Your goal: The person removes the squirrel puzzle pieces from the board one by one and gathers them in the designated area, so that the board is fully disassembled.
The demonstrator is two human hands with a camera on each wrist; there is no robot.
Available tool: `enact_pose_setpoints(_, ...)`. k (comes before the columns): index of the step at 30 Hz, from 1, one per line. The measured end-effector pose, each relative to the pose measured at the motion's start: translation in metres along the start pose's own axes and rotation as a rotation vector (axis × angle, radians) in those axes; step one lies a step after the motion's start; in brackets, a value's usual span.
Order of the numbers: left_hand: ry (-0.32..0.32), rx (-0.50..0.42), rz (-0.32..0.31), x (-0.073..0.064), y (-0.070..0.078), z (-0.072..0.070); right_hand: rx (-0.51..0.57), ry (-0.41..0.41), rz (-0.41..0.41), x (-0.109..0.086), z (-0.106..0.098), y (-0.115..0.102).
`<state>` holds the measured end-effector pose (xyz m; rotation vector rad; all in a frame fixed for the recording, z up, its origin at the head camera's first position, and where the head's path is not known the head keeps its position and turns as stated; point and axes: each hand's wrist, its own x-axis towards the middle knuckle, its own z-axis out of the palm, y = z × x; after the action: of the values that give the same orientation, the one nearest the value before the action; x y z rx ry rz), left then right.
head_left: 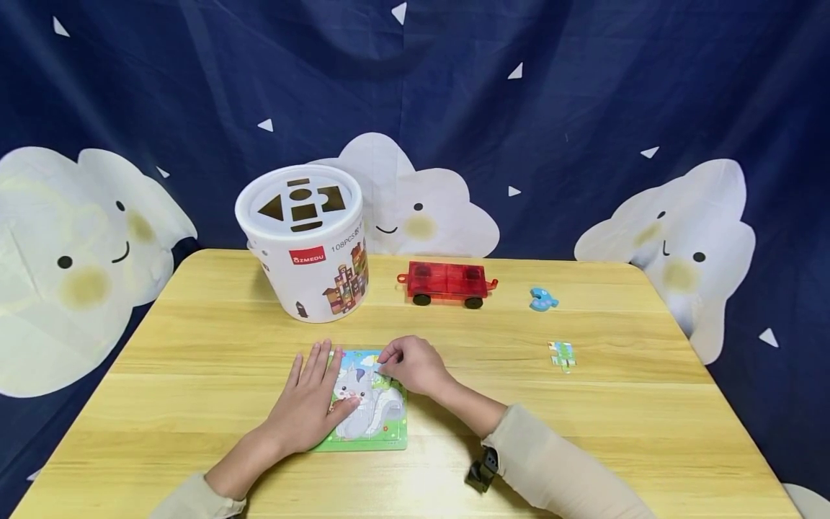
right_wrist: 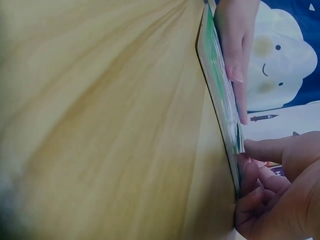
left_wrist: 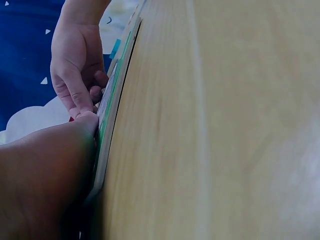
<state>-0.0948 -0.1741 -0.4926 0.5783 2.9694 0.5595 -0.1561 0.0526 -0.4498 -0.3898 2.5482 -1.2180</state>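
Note:
A square jigsaw puzzle (head_left: 387, 422) with a grey squirrel on a green and blue background lies flat on the wooden table. My left hand (head_left: 308, 409) rests on its left side, fingers straight and thumb reaching over the picture. At the puzzle's upper right, my right hand (head_left: 416, 366) has thumb and index finger pinched together on a puzzle piece (right_wrist: 238, 141), which tilts slightly out of the picture. Most of that piece is hidden by the fingers. In the right wrist view, the thumb (right_wrist: 267, 148) touches the piece close to the board's edge.
Joined loose puzzle pieces (head_left: 563, 355) lie to the right. Behind stand a white block bucket (head_left: 308, 281) with a shape-hole lid, a red toy wagon (head_left: 447, 281) and a small blue toy (head_left: 542, 299). A dark blue curtain (head_left: 454, 58) hangs past the table's back edge.

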Motion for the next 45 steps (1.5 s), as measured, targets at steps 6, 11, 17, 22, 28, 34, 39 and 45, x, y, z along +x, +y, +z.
enact_pose_setpoints(6,0.001,-0.006,-0.003,0.0,0.001,-0.002,0.041,-0.021,0.028,0.001,-0.001,-0.002)
enact_pose_setpoints(11,0.028,-0.007,0.008,-0.001,0.001,-0.001,0.083,-0.026,0.037,0.002,-0.001,-0.001)
enact_pose_setpoints(17,0.074,-0.029,0.03,-0.002,0.006,-0.004,0.27,-0.033,0.052,0.002,-0.005,0.002)
enact_pose_setpoints(22,0.058,-0.03,0.022,-0.001,0.009,-0.007,0.376,-0.042,0.072,0.001,-0.019,0.009)
enact_pose_setpoints(28,0.019,-0.02,0.0,-0.001,0.01,-0.009,0.423,-0.031,0.124,-0.007,-0.051,0.027)
enact_pose_setpoints(34,0.053,-0.038,0.016,-0.002,0.009,-0.008,0.433,0.005,0.163,-0.02,-0.087,0.052)
enact_pose_setpoints(39,0.038,-0.026,0.012,-0.003,0.009,-0.009,0.415,0.041,0.199,-0.033,-0.116,0.071)
enact_pose_setpoints(45,0.016,-0.027,0.001,-0.002,0.01,-0.008,0.339,0.092,0.203,-0.048,-0.149,0.088)
